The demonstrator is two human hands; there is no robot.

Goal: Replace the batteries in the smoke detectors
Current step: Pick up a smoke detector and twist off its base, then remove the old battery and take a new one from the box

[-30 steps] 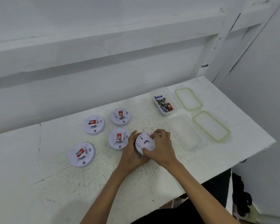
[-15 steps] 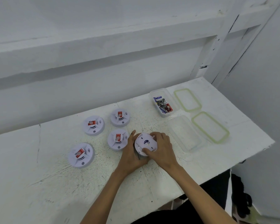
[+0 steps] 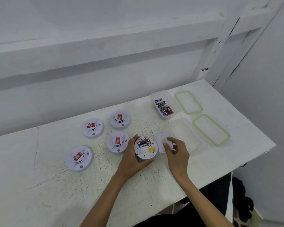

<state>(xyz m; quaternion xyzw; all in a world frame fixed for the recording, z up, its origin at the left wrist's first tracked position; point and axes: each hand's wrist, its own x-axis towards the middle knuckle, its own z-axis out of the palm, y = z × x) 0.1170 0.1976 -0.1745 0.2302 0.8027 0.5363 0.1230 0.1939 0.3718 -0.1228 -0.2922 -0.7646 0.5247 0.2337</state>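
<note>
Both hands are occupied, left hand point(image 3: 131, 159) gripping the upturned round white plastic smoke detector point(image 3: 145, 149) on the scuffed white table point(image 3: 56, 185), right hand point(image 3: 177, 154) pinching its thin white cover point(image 3: 160, 140), which may slip if loosely held.

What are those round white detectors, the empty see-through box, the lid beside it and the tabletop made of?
Detectors: likely moulded plastic, smooth matt white, with crisp ridges and slots. Empty box: clear plastic, since the surface beneath shows through. Lid: clear panel with a greenish rim, perhaps rubbery seal. Tabletop: probably painted wood; the white coat is scuffed and cracked.
</note>
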